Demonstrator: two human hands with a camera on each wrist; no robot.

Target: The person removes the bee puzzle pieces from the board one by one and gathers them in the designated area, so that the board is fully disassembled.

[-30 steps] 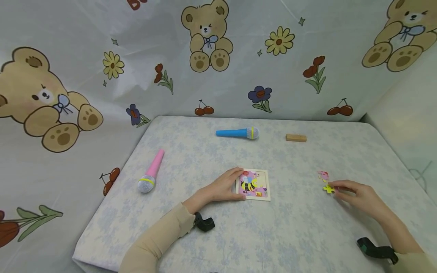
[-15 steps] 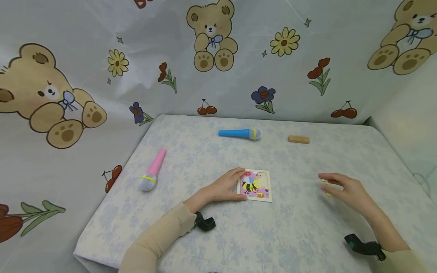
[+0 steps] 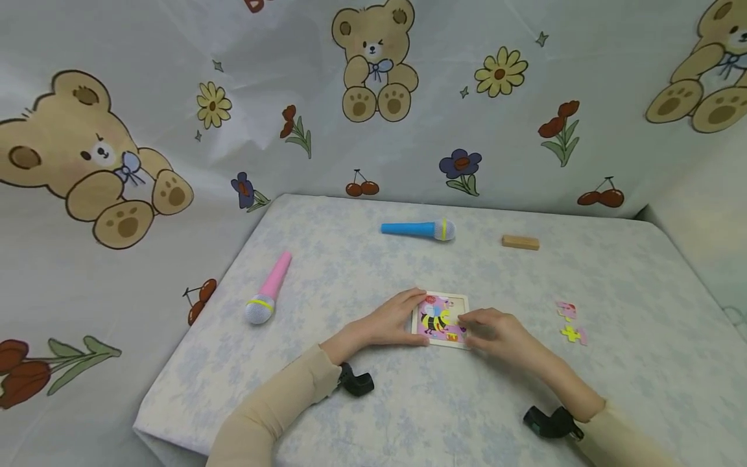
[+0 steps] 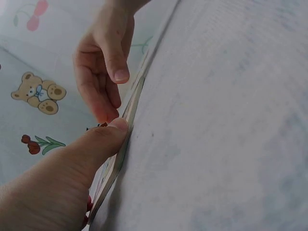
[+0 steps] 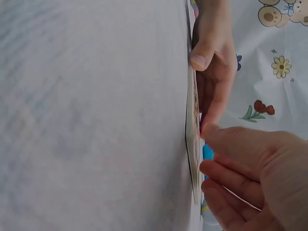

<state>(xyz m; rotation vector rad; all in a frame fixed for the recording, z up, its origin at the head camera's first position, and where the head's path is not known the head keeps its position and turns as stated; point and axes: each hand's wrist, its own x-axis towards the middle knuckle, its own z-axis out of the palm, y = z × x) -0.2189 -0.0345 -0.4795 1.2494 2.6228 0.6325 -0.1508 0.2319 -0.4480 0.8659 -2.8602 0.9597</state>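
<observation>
A small square jigsaw puzzle (image 3: pixel 435 320) with a bee picture lies in its pale wooden frame on the table. Along its left side, my left hand (image 3: pixel 390 324) grips the frame, thumb at the near edge and fingers at the far edge. My right hand (image 3: pixel 503 335) is at the puzzle's right side, fingertips right at the picture and thumb by the frame's corner. In the left wrist view its thumb and fingers stand apart, with no piece showing between them. The puzzle's upper right corner is bare cream wood. Loose puzzle pieces, pink (image 3: pixel 567 309) and yellow (image 3: pixel 570 333), lie further right.
A blue toy microphone (image 3: pixel 415 229) and a wooden block (image 3: pixel 521 242) lie toward the back of the table. On the left lies a pink toy microphone (image 3: pixel 270 288). A bear-print cloth (image 3: pixel 432 91) hangs behind the table.
My right hand has moved left from the loose pieces to the puzzle, leaving those pieces in view. My left hand keeps its hold on the frame. The head view has shifted slightly.
</observation>
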